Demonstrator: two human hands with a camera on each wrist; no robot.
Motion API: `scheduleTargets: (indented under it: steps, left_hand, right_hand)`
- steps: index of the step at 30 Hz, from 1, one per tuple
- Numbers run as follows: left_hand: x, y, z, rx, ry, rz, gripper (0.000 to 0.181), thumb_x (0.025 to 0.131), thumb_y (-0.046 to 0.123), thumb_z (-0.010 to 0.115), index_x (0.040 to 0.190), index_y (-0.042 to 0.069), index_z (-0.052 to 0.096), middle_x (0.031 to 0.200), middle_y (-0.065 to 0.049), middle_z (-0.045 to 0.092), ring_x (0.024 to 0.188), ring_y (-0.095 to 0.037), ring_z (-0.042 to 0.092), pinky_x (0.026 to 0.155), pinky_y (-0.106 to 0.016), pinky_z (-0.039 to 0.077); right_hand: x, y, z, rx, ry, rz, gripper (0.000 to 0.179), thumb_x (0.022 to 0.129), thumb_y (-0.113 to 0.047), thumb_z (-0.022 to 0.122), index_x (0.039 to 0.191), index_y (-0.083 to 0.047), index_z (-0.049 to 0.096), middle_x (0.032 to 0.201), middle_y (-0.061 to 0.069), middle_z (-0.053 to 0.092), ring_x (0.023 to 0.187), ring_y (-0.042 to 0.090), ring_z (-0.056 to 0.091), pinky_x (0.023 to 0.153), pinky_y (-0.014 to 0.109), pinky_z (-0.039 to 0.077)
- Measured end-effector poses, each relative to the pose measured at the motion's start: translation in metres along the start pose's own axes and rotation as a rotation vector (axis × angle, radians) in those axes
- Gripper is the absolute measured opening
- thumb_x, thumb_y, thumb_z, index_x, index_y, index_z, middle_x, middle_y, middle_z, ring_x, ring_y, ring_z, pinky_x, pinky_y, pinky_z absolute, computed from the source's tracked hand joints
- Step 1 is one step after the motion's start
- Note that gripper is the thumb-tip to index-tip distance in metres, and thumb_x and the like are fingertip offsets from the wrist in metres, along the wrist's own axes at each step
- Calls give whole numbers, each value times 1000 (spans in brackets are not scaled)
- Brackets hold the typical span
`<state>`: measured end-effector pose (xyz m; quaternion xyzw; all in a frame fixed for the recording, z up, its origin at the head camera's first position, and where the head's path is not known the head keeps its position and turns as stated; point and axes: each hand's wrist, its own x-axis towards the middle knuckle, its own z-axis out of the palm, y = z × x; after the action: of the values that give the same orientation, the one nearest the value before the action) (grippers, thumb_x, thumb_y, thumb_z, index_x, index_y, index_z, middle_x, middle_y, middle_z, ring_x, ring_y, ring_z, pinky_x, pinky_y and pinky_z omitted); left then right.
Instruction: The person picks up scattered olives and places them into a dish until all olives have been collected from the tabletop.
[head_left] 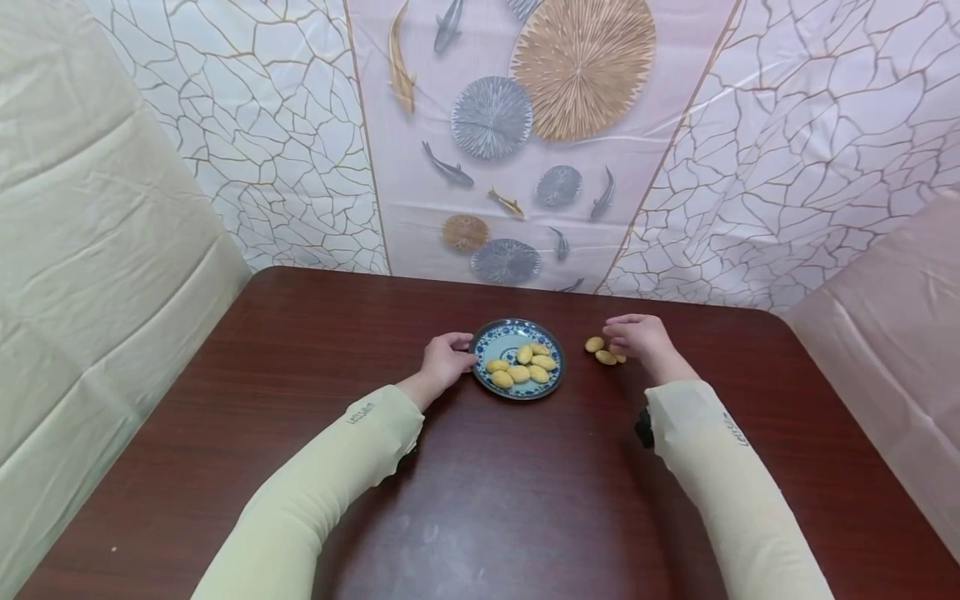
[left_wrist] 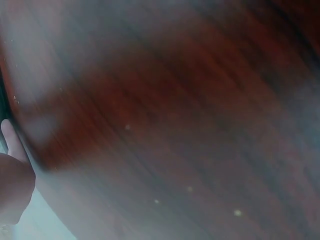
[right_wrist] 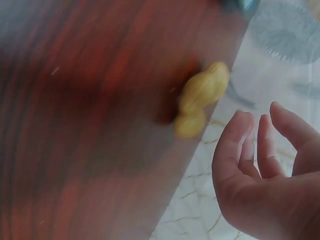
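Note:
A round plate [head_left: 557, 372] with a blue floral rim and pale centre sits on the table, with several small yellow oval pieces [head_left: 518, 374] lying on it. My left hand [head_left: 444, 362] touches the plate's left rim, thumb and fingers spread along the edge. To the right of the plate, a small group of similar yellow oval pieces [head_left: 594, 343] lies on the tabletop. Just over them hovers my right hand [head_left: 637, 335], partly covering the group. The right wrist view shows that hand's fingers gently curved with a gap to the thumb, holding nothing, and yellow pieces [right_wrist: 206, 89] beyond the fingertips.
The dark red-brown wooden table [head_left: 480, 500] reaches back to a patterned wall covering [head_left: 491, 117] with fish and round motifs. Pale cloth hangs at the left [head_left: 90, 208] and right [head_left: 892, 308] sides. A dark object [head_left: 643, 428] shows at the right wrist.

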<state>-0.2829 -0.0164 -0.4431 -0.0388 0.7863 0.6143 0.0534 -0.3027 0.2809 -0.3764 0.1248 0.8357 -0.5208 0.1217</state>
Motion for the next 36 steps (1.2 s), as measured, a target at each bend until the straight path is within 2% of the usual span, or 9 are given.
scheduleTargets:
  steps: [3, 6, 15, 23, 30, 33, 36]
  left_hand:
    - [0, 0, -1, 1, -2, -4, 38, 84, -4, 62, 121, -4, 58, 116, -22, 61, 91, -22, 64, 74, -29, 59]
    - [-1, 0, -1, 3, -5, -10, 37, 84, -3, 62, 121, -5, 58, 117, -23, 61, 89, -21, 64, 73, -29, 59]
    - [-2, -2, 0, -6, -8, -15, 36, 85, -6, 61, 121, -5, 59, 116, -23, 61, 97, -26, 64, 74, -29, 59]
    - [-3, 0, -1, -12, -10, -19, 36, 86, -5, 60, 122, -4, 58, 117, -23, 61, 95, -24, 64, 74, -29, 59]
    - [-3, 1, -2, -1, -13, -21, 36, 86, -4, 60, 122, -4, 58, 117, -22, 61, 93, -22, 64, 75, -28, 59]
    - [-3, 1, -2, -9, -14, -24, 36, 86, -5, 60, 122, -4, 58, 117, -23, 61, 92, -21, 64, 74, -28, 59]
    - [-2, 0, -2, -13, -14, -22, 36, 86, -5, 60, 122, -5, 58, 117, -23, 61, 91, -21, 64, 73, -28, 59]
  right_hand:
    - [1, 8, -7, 23, 11, 1, 45, 92, -11, 56, 130, 10, 47, 74, -13, 63, 70, 2, 59, 74, 23, 57]
    - [1, 15, -11, -3, 23, 23, 44, 91, -12, 56, 129, 9, 47, 68, -16, 60, 68, 2, 56, 68, 21, 57]
    - [6, 25, -10, -92, 7, 79, 43, 93, -11, 53, 130, 9, 47, 81, -7, 62, 80, 9, 53, 75, 26, 58]
    - [10, 26, -7, -111, 17, 95, 38, 95, -9, 48, 128, 9, 50, 82, -6, 60, 75, 10, 52, 73, 25, 58]
    - [14, 27, -3, -117, 34, 90, 36, 94, -7, 51, 126, 9, 52, 91, 2, 63, 74, 9, 53, 71, 24, 59]
    - [14, 27, -2, -96, 34, 86, 38, 92, -5, 52, 126, 11, 51, 88, 1, 63, 72, 7, 54, 72, 25, 59]
    - [14, 27, -3, -62, 28, 87, 40, 90, -2, 52, 126, 13, 49, 76, -5, 61, 67, 4, 55, 72, 25, 59]
